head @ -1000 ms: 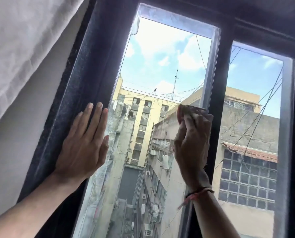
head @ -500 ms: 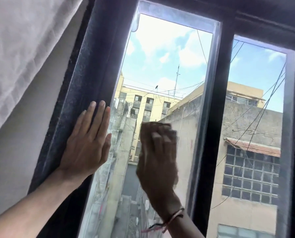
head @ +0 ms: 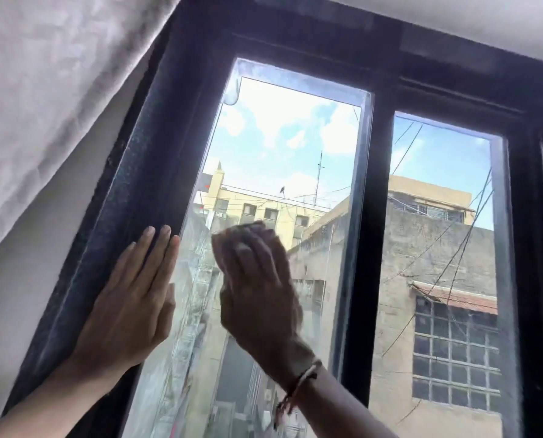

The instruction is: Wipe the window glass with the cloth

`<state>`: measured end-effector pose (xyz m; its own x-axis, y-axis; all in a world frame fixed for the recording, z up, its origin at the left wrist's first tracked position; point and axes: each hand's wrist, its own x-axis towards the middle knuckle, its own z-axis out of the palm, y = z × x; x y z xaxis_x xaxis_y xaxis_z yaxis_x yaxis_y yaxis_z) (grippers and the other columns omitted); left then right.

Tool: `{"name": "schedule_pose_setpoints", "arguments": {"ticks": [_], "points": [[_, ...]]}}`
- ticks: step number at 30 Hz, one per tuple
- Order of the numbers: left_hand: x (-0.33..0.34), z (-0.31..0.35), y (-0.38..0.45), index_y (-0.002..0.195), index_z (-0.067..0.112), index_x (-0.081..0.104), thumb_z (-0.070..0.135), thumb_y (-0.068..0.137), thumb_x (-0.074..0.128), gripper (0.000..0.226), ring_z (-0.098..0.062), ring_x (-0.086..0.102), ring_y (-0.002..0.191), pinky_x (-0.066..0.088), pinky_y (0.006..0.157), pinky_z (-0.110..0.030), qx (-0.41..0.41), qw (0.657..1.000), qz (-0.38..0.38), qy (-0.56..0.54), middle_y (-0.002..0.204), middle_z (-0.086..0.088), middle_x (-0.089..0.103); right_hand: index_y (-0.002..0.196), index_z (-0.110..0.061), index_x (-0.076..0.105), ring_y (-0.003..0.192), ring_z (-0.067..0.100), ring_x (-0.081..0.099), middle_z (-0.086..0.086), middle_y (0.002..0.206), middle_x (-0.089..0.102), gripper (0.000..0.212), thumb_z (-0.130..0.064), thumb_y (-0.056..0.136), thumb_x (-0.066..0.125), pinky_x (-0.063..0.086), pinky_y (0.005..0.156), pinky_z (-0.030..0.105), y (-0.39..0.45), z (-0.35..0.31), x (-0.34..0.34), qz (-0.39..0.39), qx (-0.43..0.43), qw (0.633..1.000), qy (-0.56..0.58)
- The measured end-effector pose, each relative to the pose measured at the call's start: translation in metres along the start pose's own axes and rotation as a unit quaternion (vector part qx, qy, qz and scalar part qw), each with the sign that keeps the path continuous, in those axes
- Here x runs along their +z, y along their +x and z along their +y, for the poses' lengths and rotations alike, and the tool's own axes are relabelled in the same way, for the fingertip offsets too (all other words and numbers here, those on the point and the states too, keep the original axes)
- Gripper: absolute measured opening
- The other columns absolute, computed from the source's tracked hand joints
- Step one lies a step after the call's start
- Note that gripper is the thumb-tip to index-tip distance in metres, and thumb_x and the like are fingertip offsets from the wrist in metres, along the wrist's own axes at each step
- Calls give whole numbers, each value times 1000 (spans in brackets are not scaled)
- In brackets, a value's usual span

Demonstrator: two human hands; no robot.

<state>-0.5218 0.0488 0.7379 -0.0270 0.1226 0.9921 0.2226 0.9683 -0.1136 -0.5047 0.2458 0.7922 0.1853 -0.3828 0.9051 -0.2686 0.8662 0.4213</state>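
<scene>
The left window pane (head: 282,143) is tall and set in a dark frame (head: 143,172). My right hand (head: 257,286) presses a small pale cloth (head: 248,230) flat against this glass near its middle left; the cloth shows only at my fingertips and is blurred. My left hand (head: 131,298) lies flat with fingers together on the left frame upright, its thumb side over the glass edge. A thread bracelet sits on my right wrist.
A white curtain (head: 52,90) hangs at the upper left. A dark centre upright (head: 374,232) separates the left pane from the right pane (head: 444,248). Buildings, wires and sky show through the glass.
My right hand with the cloth has swept left across the pane, from beside the centre upright to close beside my left hand. My left hand stays put. The view has tilted upward.
</scene>
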Motion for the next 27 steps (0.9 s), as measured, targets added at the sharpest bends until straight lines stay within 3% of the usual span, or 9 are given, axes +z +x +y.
{"name": "schedule_pose_setpoints", "arguments": {"ticks": [4, 8, 10, 13, 18, 22, 25, 26, 27], "points": [[1, -4, 2, 164, -2, 26, 32, 107, 22, 66, -40, 24, 163, 31, 129, -61, -9, 1000, -16, -3, 174, -23, 29, 151, -26, 57, 141, 17, 53, -6, 144, 66, 72, -13, 80, 66, 57, 107, 40, -76, 18, -39, -99, -13, 994, 34], [-3, 6, 5, 159, -3, 34, 41, 107, 18, 70, -42, 26, 162, 32, 127, -65, -46, 998, -44, -25, 172, -27, 31, 135, -32, 74, 119, 12, 72, -12, 135, 75, 49, -22, 87, 79, 66, 81, 28, -114, 26, -81, -133, -20, 988, 74], [-10, 26, 12, 152, -5, 41, 40, 107, 22, 67, -44, 31, 159, 34, 125, -67, -48, 997, -43, -51, 170, -28, 33, 127, -27, 79, 117, 13, 73, -8, 133, 78, 45, -14, 84, 83, 65, 83, 26, -120, 37, -101, -65, 11, 993, 95], [-13, 90, 31, 155, -3, 40, 36, 108, 30, 62, -40, 33, 159, 38, 125, -65, 40, 997, 3, -67, 173, -23, 30, 132, -18, 76, 134, 17, 65, -1, 140, 74, 37, -11, 97, 67, 62, 102, 36, -130, 68, -139, 49, 61, 986, 149], [0, 208, 81, 161, 2, 36, 33, 108, 37, 62, -35, 32, 161, 34, 130, -52, 85, 990, 30, -106, 173, -22, 32, 138, -14, 69, 146, 14, 52, 3, 145, 68, 44, -19, 97, 57, 47, 123, 40, -153, 143, -184, 70, 162, 974, 139], [27, 228, 85, 161, 0, 35, 39, 108, 34, 66, -39, 34, 159, 42, 125, -60, 78, 996, -10, -35, 171, -23, 32, 137, -6, 66, 139, 13, 55, 13, 144, 61, 44, -23, 99, 51, 52, 113, 27, -169, 209, -195, 76, 275, 949, 137], [38, 219, 84, 164, 3, 29, 45, 109, 33, 69, -37, 32, 161, 37, 127, -59, 89, 996, 10, 7, 174, -21, 30, 139, -4, 59, 117, 45, 67, 17, 144, 57, 50, -36, 102, 48, 60, 99, 60, -169, 258, -192, 96, 324, 933, 122], [41, 218, 84, 165, 3, 27, 46, 109, 33, 71, -37, 32, 161, 36, 128, -59, 91, 996, 15, 15, 174, -21, 29, 141, -2, 56, 113, 46, 68, 18, 143, 55, 55, -42, 104, 47, 62, 92, 65, -167, 271, -190, 96, 330, 932, 115], [41, 217, 84, 165, 4, 26, 47, 109, 33, 71, -37, 31, 161, 35, 128, -58, 90, 996, 17, 18, 174, -22, 29, 142, -2, 54, 113, 36, 70, 19, 142, 54, 56, -44, 105, 47, 65, 90, 58, -162, 282, -188, 101, 327, 933, 113]]}}
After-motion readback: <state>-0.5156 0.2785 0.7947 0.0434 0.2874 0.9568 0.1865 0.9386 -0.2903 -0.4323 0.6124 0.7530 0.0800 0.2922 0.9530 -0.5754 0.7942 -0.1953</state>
